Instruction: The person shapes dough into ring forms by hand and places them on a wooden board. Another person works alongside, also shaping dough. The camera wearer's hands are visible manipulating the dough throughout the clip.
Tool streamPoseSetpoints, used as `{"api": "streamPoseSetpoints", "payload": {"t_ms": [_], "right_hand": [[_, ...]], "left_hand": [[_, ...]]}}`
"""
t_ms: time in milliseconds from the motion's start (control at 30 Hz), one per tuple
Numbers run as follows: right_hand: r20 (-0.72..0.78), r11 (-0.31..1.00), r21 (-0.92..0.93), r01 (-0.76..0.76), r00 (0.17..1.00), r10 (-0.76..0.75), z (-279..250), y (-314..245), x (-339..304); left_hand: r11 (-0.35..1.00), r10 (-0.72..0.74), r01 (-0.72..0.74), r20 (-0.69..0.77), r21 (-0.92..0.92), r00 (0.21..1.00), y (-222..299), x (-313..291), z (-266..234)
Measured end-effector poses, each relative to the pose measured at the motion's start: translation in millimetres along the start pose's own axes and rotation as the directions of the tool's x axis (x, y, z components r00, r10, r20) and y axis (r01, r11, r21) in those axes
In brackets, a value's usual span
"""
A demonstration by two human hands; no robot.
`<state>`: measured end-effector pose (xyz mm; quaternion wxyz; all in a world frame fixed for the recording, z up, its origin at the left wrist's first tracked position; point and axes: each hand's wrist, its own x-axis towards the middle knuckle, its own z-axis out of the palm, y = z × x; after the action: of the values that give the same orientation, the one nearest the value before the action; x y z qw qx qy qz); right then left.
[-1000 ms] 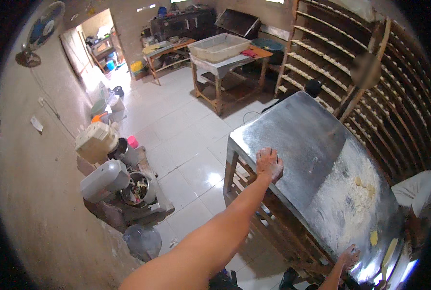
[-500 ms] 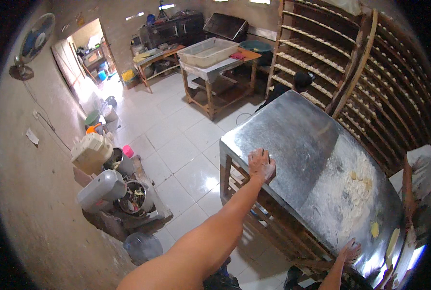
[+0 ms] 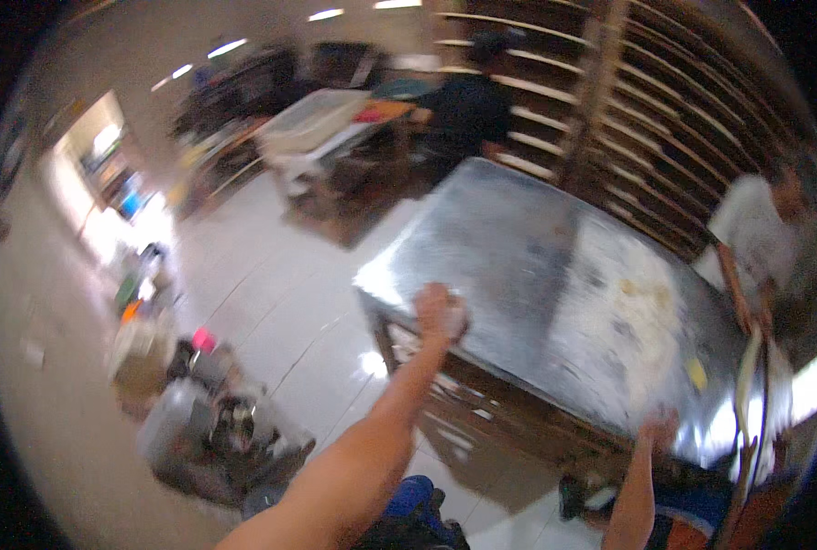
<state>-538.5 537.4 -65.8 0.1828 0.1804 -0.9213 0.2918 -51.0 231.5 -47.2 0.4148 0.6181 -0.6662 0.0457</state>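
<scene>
My left hand rests at the near left edge of a metal-topped table, fingers laid on its top and the forearm reaching in from below. Further right along the same edge, my right hand touches the tabletop. Both hands are blurred, and nothing shows in either. A broad patch of white flour covers the table's right half, with small yellowish lumps on it. Beyond my right hand lies a flat yellow piece. A long pale strip runs along the right end.
A person in white stands at the table's right end; another in dark clothes is behind it by tall wooden racks. Mixing machines stand along the left wall. A second table holds a pale tub.
My view has swung, so the table sits further left. Both hands stay at its near edge. The dark-clothed person has risen into fuller view, and the person in white shows more.
</scene>
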Motion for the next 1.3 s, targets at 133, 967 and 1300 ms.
{"api": "streamPoseSetpoints", "payload": {"t_ms": [133, 967, 1300], "right_hand": [[0.6, 0.226, 0.761, -0.608, 0.792, 0.114, -57.1, -13.5, -13.2], [0.394, 0.288, -0.52, -0.804, 0.073, 0.916, -293.7, 206.5, -843.8], [-0.132, 0.133, 0.189, -0.973, 0.109, 0.985, -381.3, 319.3, -668.8]], "left_hand": [[0.972, -0.004, 0.028, 0.102, -0.234, 0.995, -35.4, 12.2, 33.1], [0.625, 0.715, -0.311, 0.365, -0.715, 0.596, 262.3, -242.2, -10.4], [0.683, 0.667, -0.228, 0.465, -0.694, 0.582, 312.9, -314.8, -4.9]]}}
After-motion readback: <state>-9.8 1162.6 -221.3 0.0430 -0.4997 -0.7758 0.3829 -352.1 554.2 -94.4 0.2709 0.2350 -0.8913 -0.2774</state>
